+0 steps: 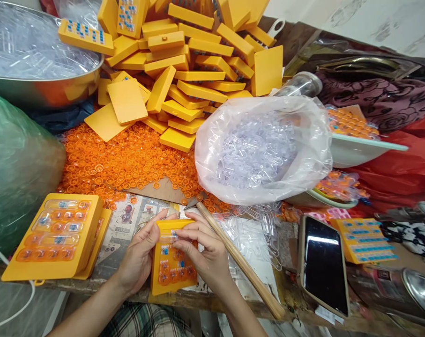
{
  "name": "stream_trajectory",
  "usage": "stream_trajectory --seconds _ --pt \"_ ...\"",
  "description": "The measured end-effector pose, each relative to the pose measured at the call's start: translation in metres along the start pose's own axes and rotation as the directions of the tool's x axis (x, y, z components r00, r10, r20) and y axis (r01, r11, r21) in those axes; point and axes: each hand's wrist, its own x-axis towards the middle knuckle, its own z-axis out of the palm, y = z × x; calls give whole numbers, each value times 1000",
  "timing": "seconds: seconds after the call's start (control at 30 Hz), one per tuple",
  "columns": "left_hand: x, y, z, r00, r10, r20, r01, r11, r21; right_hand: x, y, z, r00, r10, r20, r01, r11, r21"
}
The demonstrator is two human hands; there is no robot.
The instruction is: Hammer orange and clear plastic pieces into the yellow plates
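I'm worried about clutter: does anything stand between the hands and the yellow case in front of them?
Nothing visible does. The left hand holds the left edge of the yellow case, and the right hand is at its face. The hammer lies to the right.

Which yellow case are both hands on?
The yellow case between the left hand and right hand, left of the wooden handle. The other cases lie apart, untouched by either hand.

Probably a workshop — heaped orange parts (128,157), piled yellow cases (200,76).
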Motion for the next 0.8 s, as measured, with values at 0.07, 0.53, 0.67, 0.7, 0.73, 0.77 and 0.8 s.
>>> stream_trajectory --seconds 0.07,0.53,0.67,0.7,0.73,0.77,0.8 --pt "0 0 1 1000 0 -14 0 1000 27 -2 -1 0 1000 3 -20 -4 999 -39" --pt "6 3 7 970 -70 -232 82 996 43 -3 38 -178 922 -61 -381 -315 451 -835" --pt "6 3 10 975 -77 -207 88 995 44 7 42 -141 992 -32 -122 -90 493 -865" --pt "6 3 10 979 -75 -191 87 995 57 8 43 -126 999 -23 -33 -16 528 -849" --pt "6 3 10 981 -74 -177 88 993 74 9 44 -111 999 -13 47 46 563 -825" --pt "6 3 10 983 -74 -169 90 992 90 10 46 -99 994 -7 108 91 595 -799" --pt "6 3 10 984 -74 -164 92 991 100 11 48 -91 989 -3 148 118 623 -773"
